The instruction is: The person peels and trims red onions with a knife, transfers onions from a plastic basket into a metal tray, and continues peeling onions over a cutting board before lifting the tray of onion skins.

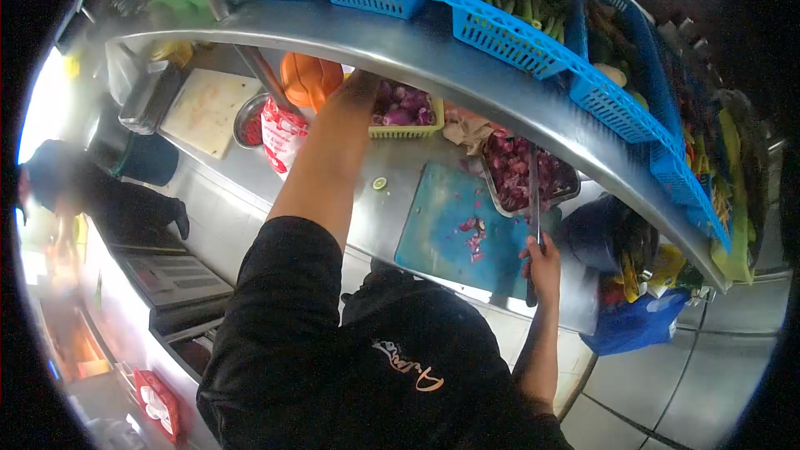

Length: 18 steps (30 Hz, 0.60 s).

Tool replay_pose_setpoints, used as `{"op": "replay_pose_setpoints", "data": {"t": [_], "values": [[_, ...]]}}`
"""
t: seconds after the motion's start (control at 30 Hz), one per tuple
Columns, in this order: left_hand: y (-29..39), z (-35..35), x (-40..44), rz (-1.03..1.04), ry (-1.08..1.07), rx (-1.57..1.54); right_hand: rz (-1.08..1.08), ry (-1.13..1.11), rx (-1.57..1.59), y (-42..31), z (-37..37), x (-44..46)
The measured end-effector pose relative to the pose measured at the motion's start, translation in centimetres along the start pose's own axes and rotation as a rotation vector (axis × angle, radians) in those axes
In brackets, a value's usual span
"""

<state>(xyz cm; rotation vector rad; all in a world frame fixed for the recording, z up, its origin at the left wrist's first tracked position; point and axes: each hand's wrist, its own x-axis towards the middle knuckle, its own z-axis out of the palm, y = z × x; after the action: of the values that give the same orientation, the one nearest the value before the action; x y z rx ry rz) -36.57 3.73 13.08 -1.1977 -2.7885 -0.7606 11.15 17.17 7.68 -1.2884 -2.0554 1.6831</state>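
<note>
Steel forms the broad far shelf (350,43) and the counter (400,167) under it. A blue board (433,225) lies on the right, a tray (492,193) of chopped red onion (510,168) at its far edge; left of that, the shelf part-hides a yellow basket (408,130) of purple onions (404,105). It hides the left hand too, so I cannot tell its fingers' state. The right hand (545,268) wraps its fingers round a knife (534,208).

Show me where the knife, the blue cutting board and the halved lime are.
Knife (534,204): head view, on the blade.
Blue cutting board (435,229): head view, on its bare surface left of the chopped pieces (474,243).
Halved lime (380,183): head view, on its pale cut face.
</note>
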Motion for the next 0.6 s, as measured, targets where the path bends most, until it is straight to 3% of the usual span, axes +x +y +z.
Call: {"op": "replay_pose_setpoints", "data": {"t": [0.27,0.6], "values": [[-2.2,4.3,-4.6,0.018,-0.225,0.079,0.026,-0.036,-0.025,0.7,-0.8,-0.6],[-1.1,4.7,-5.1,0.076,-0.272,0.088,0.044,-0.080,-0.029,1.3,-0.4,-0.9]]}}
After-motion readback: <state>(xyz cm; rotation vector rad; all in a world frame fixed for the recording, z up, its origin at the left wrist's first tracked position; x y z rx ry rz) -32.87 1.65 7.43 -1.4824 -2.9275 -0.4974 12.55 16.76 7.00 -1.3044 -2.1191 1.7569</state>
